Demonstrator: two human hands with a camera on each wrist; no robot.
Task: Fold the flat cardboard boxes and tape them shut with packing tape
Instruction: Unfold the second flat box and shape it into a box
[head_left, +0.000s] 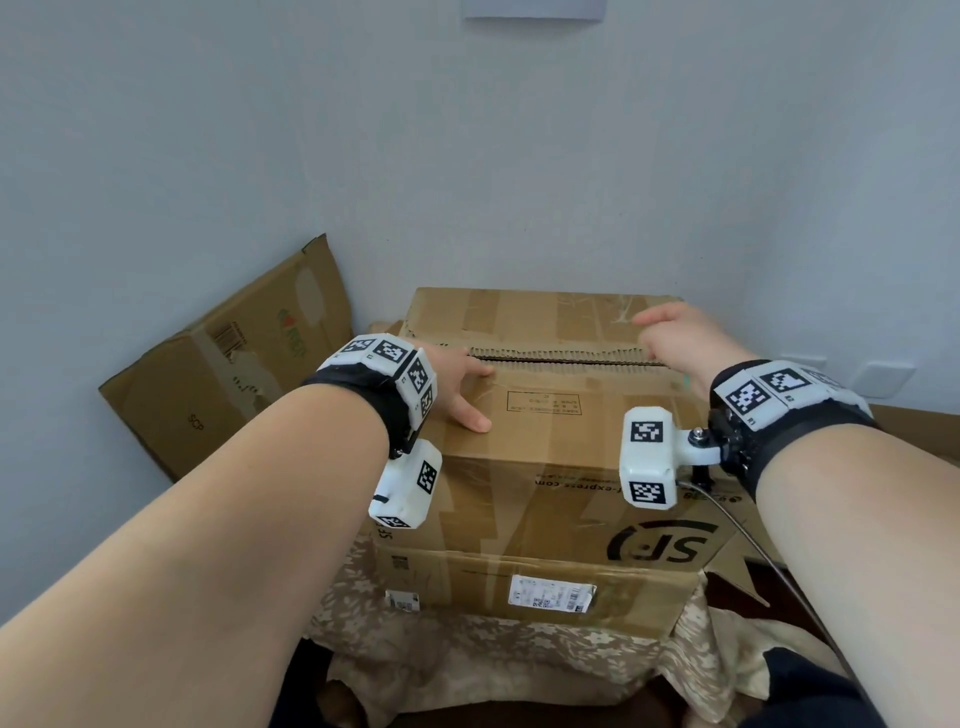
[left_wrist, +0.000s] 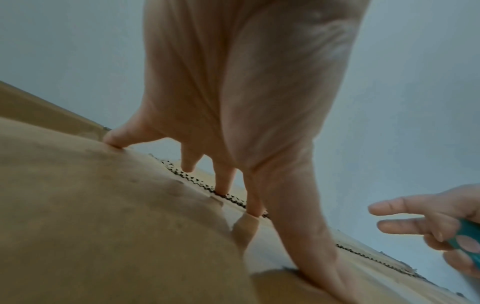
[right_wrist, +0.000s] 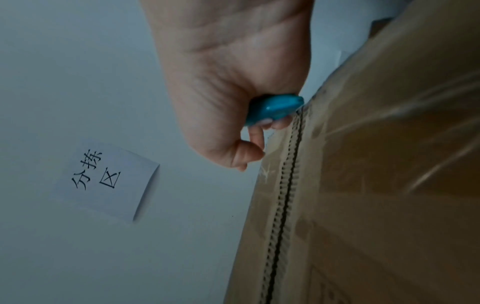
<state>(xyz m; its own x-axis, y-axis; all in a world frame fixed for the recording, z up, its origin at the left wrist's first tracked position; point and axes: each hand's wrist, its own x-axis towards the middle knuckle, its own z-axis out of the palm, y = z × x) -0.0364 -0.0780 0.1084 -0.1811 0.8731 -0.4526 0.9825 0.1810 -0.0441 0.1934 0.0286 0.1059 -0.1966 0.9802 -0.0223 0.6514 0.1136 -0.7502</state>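
A brown cardboard box (head_left: 545, 447) printed "SF" stands in front of me with its top flaps folded down. They meet at a jagged seam (head_left: 561, 358). My left hand (head_left: 457, 384) presses spread, straight fingers (left_wrist: 114, 139) on the near flap by the seam's left end. At the seam's right end, my right hand (head_left: 675, 338) grips a small teal object (right_wrist: 275, 109) in its curled fingers, while its index and middle fingers (left_wrist: 405, 205) stretch out. Old clear tape (right_wrist: 415, 107) shines on the far flap. I see no roll of tape.
The box sits on a second, flatter carton (head_left: 519, 582) over a patterned cloth (head_left: 467, 649). A flattened carton (head_left: 234, 364) leans on the wall at the left. A paper note (right_wrist: 103, 181) hangs on the wall behind. A cable (head_left: 779, 571) runs from my right wrist.
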